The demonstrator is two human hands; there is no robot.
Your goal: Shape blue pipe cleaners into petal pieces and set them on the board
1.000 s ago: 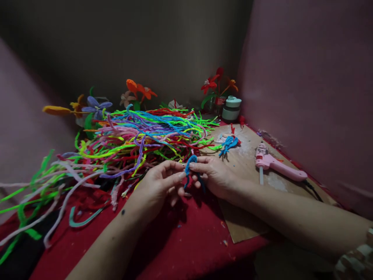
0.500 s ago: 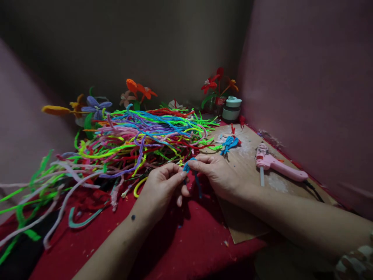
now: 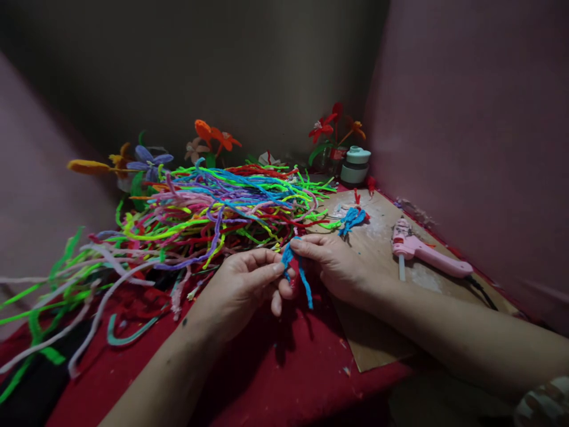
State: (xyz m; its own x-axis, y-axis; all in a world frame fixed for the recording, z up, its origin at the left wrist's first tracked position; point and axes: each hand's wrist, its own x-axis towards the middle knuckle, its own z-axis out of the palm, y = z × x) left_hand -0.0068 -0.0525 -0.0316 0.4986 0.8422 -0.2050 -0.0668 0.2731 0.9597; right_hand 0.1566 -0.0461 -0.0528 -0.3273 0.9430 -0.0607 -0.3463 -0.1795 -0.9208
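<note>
A blue fuzzy pipe cleaner (image 3: 306, 284) is held between both hands, its loose end hanging down over the red cloth. My left hand (image 3: 255, 276) pinches one part of it between thumb and forefinger, the other fingers curled loosely below. My right hand (image 3: 329, 258) grips its bent top with thumb and forefinger. Behind my right hand, a blue pipe-cleaner piece (image 3: 352, 220) lies on the brown board (image 3: 377, 332).
Many coloured pipe cleaners (image 3: 222, 201) are heaped at the left and centre. On the board's right rests a pink glue gun (image 3: 418, 252) with its cord. Pipe-cleaner flowers (image 3: 149, 161) and a lidded jar (image 3: 355, 166) stand at the back.
The hanging blue end has swung out lower and a little right, and more blue shows between my hands. The whole view has shifted slightly.
</note>
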